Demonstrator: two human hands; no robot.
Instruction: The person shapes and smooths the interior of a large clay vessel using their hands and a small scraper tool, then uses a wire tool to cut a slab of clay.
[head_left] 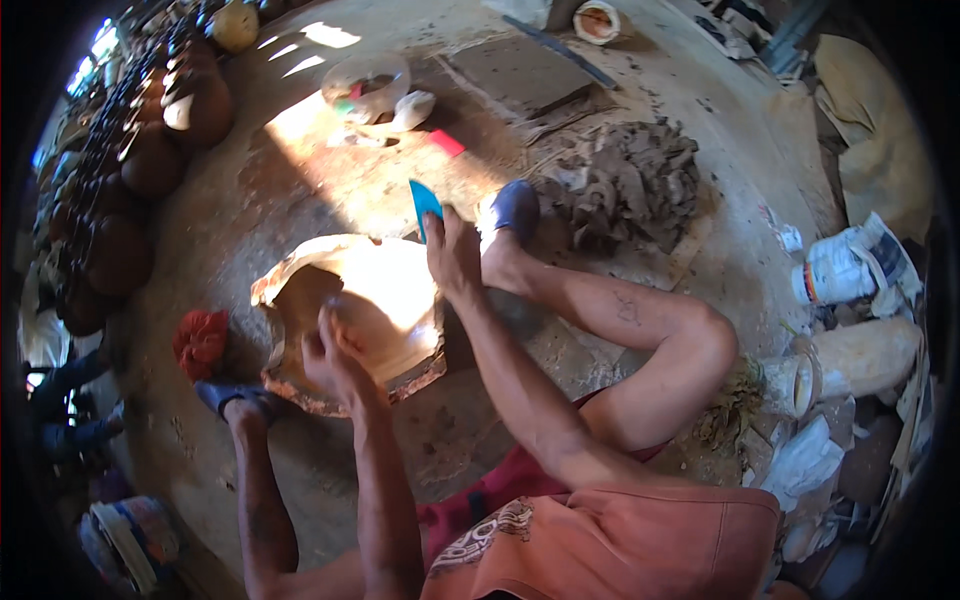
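Note:
Between my legs sits a wide, rough-rimmed clay-coloured basin (400,362), its far inner side brightly sunlit and its near rim jagged. My left hand (340,358) is over the shaded inside of the basin, fingers bent and a little apart, with nothing visible in them. Whether it touches the inner wall I cannot tell. Beyond the basin's right rim, my right hand (453,250) is closed on a flat teal scraper (424,203). The scraper's curved end points up and away, apart from the basin.
A red bundle (201,343) lies left of the basin. Farther off are a clear bowl (366,84), a red flat piece (447,143), a grey slab (522,75) and a heap of clay scraps (635,185). Round pots (200,105) line the left; buckets (850,262) stand right.

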